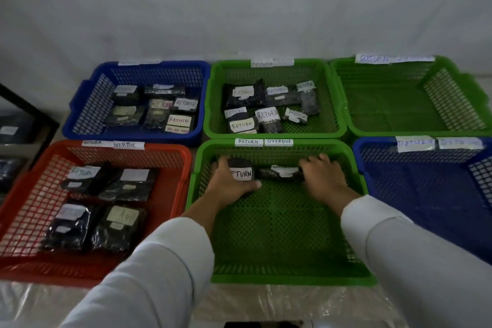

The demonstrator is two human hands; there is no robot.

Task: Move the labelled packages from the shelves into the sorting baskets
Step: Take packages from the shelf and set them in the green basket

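Observation:
Both my hands reach into the near middle green basket (pixel 279 247), tagged RETURN OVERDUE. My left hand (pixel 229 184) grips a black package with a white RETURN label (pixel 241 172) at the basket's far left, thumb under it. My right hand (pixel 322 176) holds the right end of a second, longer black package (pixel 279 173) lying along the far wall. Both packages sit low on the basket floor.
A red basket (pixel 34 194) at near left holds several black packages. The far blue basket (pixel 82 98) and far middle green basket (pixel 213 104) hold several more. The far right green basket (pixel 399 109) and near right blue basket (pixel 415 194) show bare floors. A black shelf frame (pixel 29 114) stands left.

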